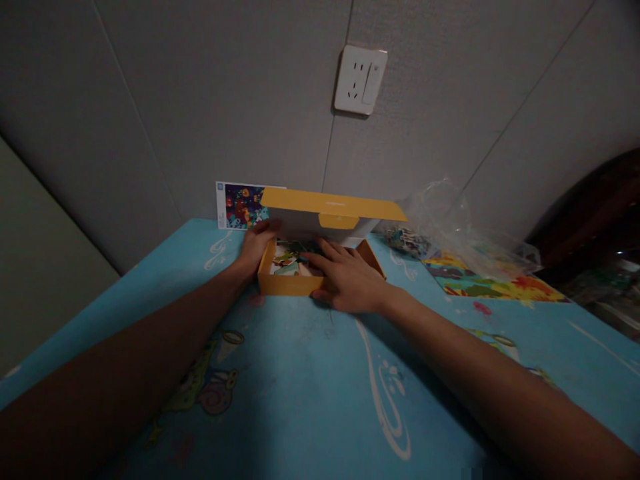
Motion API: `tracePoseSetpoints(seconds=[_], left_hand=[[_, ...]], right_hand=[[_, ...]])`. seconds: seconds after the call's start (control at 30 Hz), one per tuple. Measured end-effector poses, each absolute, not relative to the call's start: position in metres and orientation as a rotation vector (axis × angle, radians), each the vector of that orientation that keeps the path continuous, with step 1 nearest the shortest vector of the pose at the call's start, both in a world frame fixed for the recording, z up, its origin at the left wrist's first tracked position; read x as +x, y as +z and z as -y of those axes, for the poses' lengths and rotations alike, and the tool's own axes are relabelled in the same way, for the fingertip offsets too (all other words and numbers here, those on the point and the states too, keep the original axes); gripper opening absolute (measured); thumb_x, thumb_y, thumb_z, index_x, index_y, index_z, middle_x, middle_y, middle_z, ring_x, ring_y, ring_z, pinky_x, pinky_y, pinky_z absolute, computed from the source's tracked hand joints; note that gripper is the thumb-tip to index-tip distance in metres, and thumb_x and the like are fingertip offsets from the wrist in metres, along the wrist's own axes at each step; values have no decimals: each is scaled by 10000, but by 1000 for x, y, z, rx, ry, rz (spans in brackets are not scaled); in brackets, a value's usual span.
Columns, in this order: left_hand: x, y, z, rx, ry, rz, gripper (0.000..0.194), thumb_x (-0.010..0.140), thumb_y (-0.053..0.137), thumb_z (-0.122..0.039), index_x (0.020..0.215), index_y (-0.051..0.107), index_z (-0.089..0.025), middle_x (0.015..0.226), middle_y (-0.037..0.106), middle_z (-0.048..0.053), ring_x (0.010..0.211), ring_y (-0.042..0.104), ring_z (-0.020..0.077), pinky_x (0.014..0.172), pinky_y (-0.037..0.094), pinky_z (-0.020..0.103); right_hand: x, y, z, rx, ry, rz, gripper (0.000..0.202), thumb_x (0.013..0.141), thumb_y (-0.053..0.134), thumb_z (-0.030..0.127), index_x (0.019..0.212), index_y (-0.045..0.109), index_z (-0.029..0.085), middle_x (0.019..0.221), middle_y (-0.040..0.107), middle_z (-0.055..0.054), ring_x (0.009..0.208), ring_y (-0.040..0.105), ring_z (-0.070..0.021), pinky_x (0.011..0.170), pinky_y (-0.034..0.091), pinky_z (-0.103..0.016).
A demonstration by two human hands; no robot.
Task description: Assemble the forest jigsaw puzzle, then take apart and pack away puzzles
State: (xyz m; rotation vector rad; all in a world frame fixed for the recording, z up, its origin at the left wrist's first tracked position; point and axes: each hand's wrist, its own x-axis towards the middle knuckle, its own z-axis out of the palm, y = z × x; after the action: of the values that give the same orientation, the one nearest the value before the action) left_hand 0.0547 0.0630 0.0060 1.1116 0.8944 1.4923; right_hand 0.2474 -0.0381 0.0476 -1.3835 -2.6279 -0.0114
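Note:
A yellow cardboard box (290,287) with its hinged lid (335,200) raised stands near the wall. Inside it lie several loose flat pieces (287,267), green, white and beige, which look like jigsaw puzzle pieces. My left hand (257,245) grips the box at its back left corner, where the lid meets the side; some fingertips are hidden. My right hand (347,277) reaches over the front right of the box, fingers stretched out on the pieces and thumb by the front wall. I see no piece pinched in it.
A colourful picture card (244,207) leans against the wall behind the box. To the right, a clear plastic bag (450,220) lies partly over a bright picture sheet (500,281), beside more pieces (407,241). The blue tablecloth (310,387) has cartoon prints. A socket (361,80) sits on the wall.

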Motion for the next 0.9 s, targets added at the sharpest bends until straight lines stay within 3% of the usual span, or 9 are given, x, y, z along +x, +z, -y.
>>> tracePoseSetpoints(seconds=[0.07, 0.2, 0.37, 0.47, 0.6, 0.7, 0.9], left_hand=[[55, 6, -63, 1104, 1488, -874, 206, 678, 702, -321, 812, 689, -165, 750, 715, 27, 627, 633, 172, 609, 492, 288], [56, 7, -63, 1101, 1494, -865, 186, 684, 687, -312, 800, 698, -167, 735, 723, 22, 637, 637, 172, 612, 504, 281], [55, 9, -62, 1095, 1483, -870, 182, 690, 673, -294, 821, 708, -174, 749, 725, 24, 678, 658, 189, 643, 513, 297], [55, 8, -63, 1103, 1480, -878, 181, 690, 672, -296, 819, 701, -173, 750, 724, 27, 698, 664, 198, 647, 512, 299], [55, 6, -64, 1098, 1485, -874, 182, 680, 683, -296, 811, 685, -170, 732, 714, 25, 656, 652, 187, 631, 505, 292], [55, 4, -65, 1091, 1475, -871, 186, 692, 678, -314, 811, 679, -172, 720, 703, 26, 638, 645, 183, 617, 499, 291], [55, 4, -65, 1084, 1484, -830, 208, 698, 675, -307, 848, 702, -166, 737, 714, 41, 744, 676, 210, 661, 521, 300]], right_hand=[[247, 48, 38, -1393, 18, 2635, 793, 781, 664, 366, 1489, 348, 201, 1593, 196, -194, 1408, 299, -406, 1068, 304, -617], [248, 49, 38, -1357, 61, 2689, 725, 797, 635, 365, 1461, 396, 200, 1525, 363, -170, 1341, 404, -381, 1052, 338, -596], [248, 48, 36, -1469, -4, 2596, 771, 734, 696, 468, 1423, 463, 215, 1531, 278, -207, 1390, 286, -428, 1033, 350, -595], [247, 47, 35, -1499, -3, 2568, 714, 728, 695, 473, 1373, 521, 220, 1495, 311, -192, 1331, 368, -413, 1023, 377, -556], [246, 49, 37, -1495, -24, 2525, 585, 733, 686, 471, 1256, 603, 223, 1254, 511, -150, 1168, 483, -358, 971, 422, -512], [245, 48, 38, -1497, -55, 2501, 590, 721, 693, 478, 1232, 598, 199, 1134, 553, -135, 1112, 496, -341, 958, 430, -496], [246, 45, 35, -1562, -36, 2472, 788, 707, 694, 502, 1387, 462, 181, 1307, 471, -178, 1185, 482, -364, 976, 422, -499]])
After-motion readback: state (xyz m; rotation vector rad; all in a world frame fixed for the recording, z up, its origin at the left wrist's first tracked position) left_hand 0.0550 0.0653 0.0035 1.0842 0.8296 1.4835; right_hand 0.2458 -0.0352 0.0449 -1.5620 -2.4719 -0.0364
